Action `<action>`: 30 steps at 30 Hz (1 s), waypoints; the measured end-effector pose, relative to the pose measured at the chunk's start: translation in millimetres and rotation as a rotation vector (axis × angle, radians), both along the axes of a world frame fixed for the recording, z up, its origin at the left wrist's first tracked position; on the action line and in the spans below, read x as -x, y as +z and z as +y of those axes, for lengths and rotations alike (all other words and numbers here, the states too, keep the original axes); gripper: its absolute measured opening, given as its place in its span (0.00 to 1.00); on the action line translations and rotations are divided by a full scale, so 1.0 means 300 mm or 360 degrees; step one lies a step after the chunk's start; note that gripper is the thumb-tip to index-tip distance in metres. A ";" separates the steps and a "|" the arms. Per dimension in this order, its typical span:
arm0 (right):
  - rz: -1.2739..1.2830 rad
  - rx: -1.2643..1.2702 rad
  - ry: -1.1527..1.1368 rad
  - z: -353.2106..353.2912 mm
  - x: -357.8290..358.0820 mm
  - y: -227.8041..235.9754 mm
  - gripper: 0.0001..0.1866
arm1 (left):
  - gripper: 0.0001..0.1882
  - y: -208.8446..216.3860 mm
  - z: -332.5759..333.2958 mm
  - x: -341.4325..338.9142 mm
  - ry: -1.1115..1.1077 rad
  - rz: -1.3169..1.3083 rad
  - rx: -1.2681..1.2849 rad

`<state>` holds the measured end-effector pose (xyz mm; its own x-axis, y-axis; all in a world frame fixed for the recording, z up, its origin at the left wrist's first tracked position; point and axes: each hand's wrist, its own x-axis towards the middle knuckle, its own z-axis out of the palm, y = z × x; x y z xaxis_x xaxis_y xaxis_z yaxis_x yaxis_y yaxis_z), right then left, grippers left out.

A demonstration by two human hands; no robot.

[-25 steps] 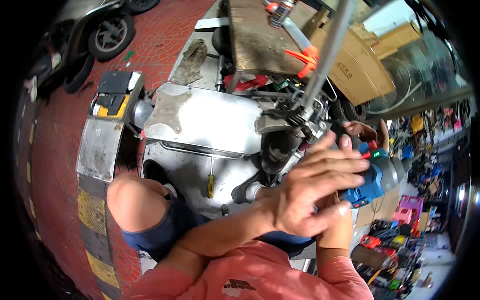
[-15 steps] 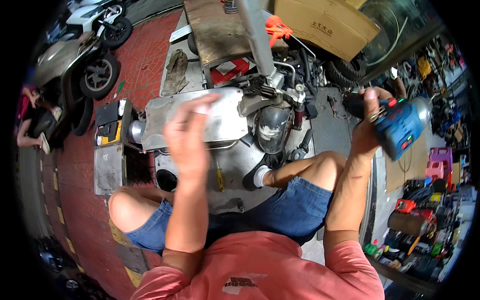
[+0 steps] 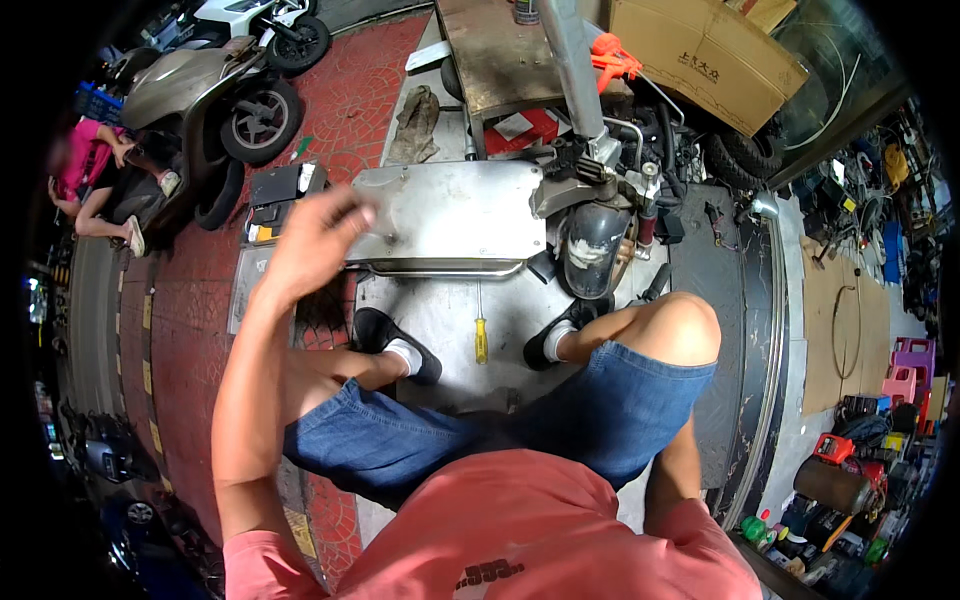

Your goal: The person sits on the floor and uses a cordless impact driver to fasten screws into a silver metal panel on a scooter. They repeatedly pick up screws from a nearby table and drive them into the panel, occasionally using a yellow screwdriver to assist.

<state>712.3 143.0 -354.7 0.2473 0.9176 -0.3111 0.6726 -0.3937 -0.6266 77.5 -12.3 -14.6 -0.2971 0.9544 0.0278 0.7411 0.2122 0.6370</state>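
My left hand (image 3: 318, 238) hovers above the left end of a scooter's flat silver deck (image 3: 450, 212). Its fingers are loosely bent, slightly blurred, with nothing visible in them. My right forearm (image 3: 682, 462) passes down behind my right thigh. A bit of what looks like my right hand (image 3: 626, 262) shows beside the scooter's black front fender (image 3: 598, 250), and its grip is hidden. A yellow-handled screwdriver (image 3: 481, 342) lies on the floor between my feet, its shaft pointing at the deck. The grey steering column (image 3: 572, 65) rises from the scooter's front end.
Beyond the deck stands a worn wooden table (image 3: 500, 60), with a cardboard box (image 3: 710, 60) to its right. Parked scooters (image 3: 190, 90) and a seated person in pink (image 3: 90, 155) are at the left. Tools and parts crowd the right, near pink stools (image 3: 905, 375).
My right hand has come down from the upper right to behind my leg. The blue power drill it held is out of sight. My left hand has shifted left and lower.
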 end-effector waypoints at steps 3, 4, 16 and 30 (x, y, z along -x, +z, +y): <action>-0.0012 0.0483 -0.0045 -0.269 -0.033 -0.144 0.25 | 0.18 -0.141 -0.005 0.056 -0.0350 0.0456 0.0793; 0.0011 0.0603 -0.0020 -0.334 -0.022 -0.190 0.25 | 0.21 -0.174 -0.033 0.077 -0.0415 0.0606 0.1047; 0.0201 0.0886 -0.0050 -0.523 0.030 -0.234 0.23 | 0.25 -0.131 0.097 -0.029 -0.0284 0.0140 0.0565; 0.0189 0.0964 0.0005 -0.426 0.077 -0.235 0.22 | 0.23 -0.344 -0.091 -0.010 -0.0304 0.0303 0.0941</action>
